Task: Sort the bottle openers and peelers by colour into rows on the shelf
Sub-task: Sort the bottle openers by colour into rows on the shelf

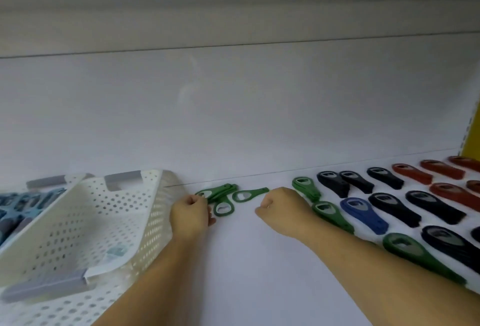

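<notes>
A small pile of slim green bottle openers (220, 193) lies on the white shelf (246, 260) near the back wall. My left hand (191, 215) rests against the pile's left end, fingers curled on it. One slim green opener (250, 194) lies apart, and my right hand (280, 207) is beside its handle end, fingers curled; whether it touches is unclear. To the right lie rows of wide openers: green (304, 188), one blue (362, 214), black (394, 207) and red (413, 173).
A white perforated basket (85, 222) with grey handles stands tilted at the left, with a small item inside. Behind it a second basket (23, 203) holds blue items. A yellow upright (471, 141) borders the shelf at far right.
</notes>
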